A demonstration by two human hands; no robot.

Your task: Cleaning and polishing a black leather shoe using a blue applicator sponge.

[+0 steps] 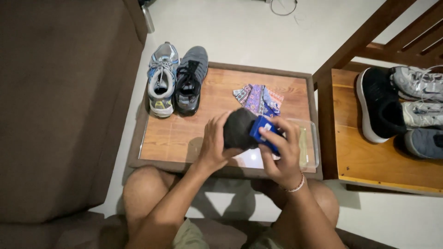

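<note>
At lower centre of the frame, the left hand [213,145] grips a dark shoe [239,129] above the desk [184,133], while the right hand [282,150] grips a blue brush [263,131] against it. A hard stroke could likely twist the shoe loose into the clear tray [308,147] just beside.

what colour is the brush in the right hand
Blue. The right hand holds the brush against a dark shoe; the head view shows it.
</note>
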